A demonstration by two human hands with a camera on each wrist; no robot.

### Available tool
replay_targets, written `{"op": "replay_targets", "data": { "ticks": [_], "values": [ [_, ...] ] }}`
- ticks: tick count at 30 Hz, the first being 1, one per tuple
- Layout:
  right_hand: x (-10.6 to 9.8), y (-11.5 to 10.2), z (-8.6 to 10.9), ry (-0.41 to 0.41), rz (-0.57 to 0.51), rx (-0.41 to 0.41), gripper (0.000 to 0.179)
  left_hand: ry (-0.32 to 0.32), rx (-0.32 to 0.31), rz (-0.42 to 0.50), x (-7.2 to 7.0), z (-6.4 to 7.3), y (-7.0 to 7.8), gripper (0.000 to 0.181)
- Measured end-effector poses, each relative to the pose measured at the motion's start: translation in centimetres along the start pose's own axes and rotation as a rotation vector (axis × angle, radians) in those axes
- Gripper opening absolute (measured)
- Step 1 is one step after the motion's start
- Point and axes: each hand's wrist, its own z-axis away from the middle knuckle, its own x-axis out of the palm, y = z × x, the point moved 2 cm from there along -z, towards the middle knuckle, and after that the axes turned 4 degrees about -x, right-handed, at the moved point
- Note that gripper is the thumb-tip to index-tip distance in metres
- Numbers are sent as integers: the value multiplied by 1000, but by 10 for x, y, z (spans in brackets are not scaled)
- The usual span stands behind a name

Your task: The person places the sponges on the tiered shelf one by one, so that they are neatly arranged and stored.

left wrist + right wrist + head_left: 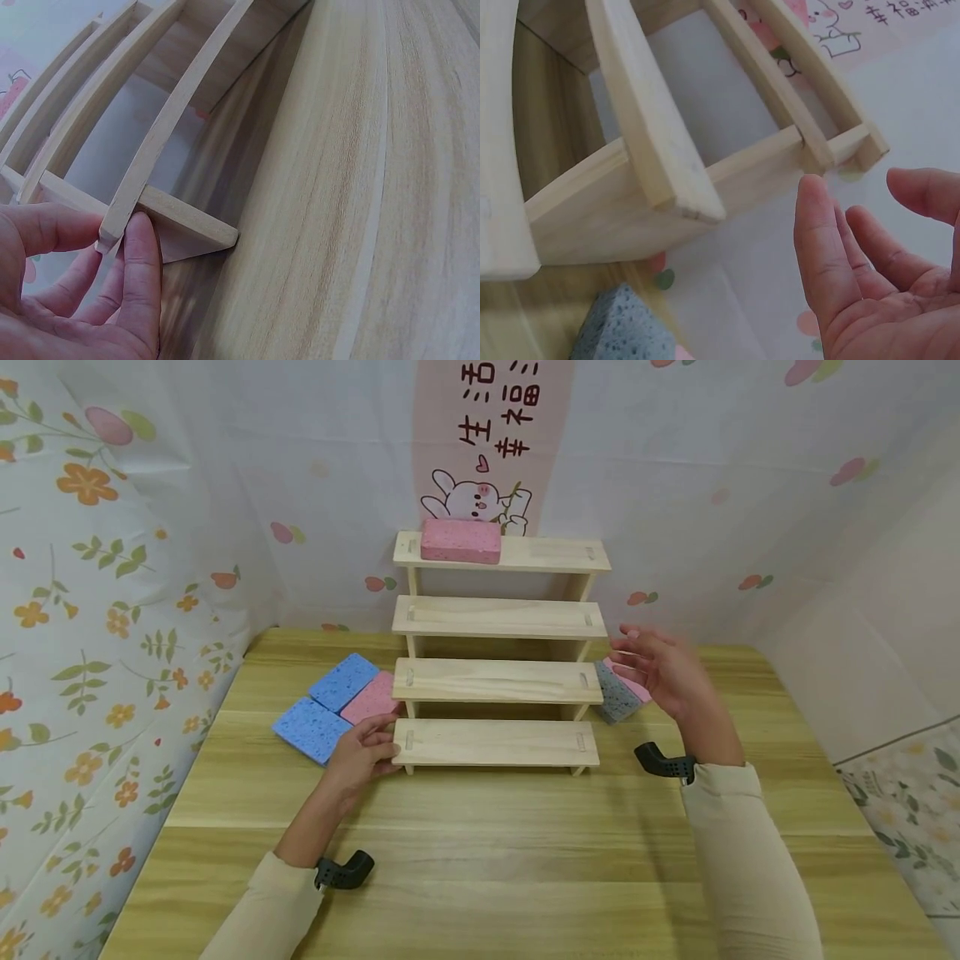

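A person's left hand (pixel 363 752) pinches the left end of the bottom shelf (pixel 495 743) on a four-tier wooden rack (pixel 498 681), apparently steadying it on the table (pixel 495 860), while the right hand (pixel 663 672), empty and loosely spread, hangs just beside its right edge. A pink sponge (pixel 461 542) lies flat on the top shelf (pixel 555 553), likely for stability; blue sponges (pixel 312 729) lie left of the rack, a gray sponge (pixel 617 695) right.

Shelf (pixel 498 681): pale wood colour
Top sponge (pixel 460 542): pink
Left sponges (pixel 309 729): blue and pink
Right sponges (pixel 617 695): speckled grey, pink
Table (pixel 480 860): yellowish, striped
Left cloth (pixel 112 610): white with orange flowers
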Motion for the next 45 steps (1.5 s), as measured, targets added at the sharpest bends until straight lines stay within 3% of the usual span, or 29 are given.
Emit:
{"op": "replay_targets", "data": {
  "ticks": [9,24,36,45],
  "values": [
    [-13,19,7,-2,-33,28,44,6,-8,-3,-1,1,-1,54],
    [-34,46,17,36,-106,81,20,1,-9,0,0,0,0,54],
    [-51,67,21,42,-126,126,18,-5,-5,15,-2,1,0,56],
    [-62,81,25,101,-105,202,39,-11,-6,6,0,0,0,55]
  ]
}}
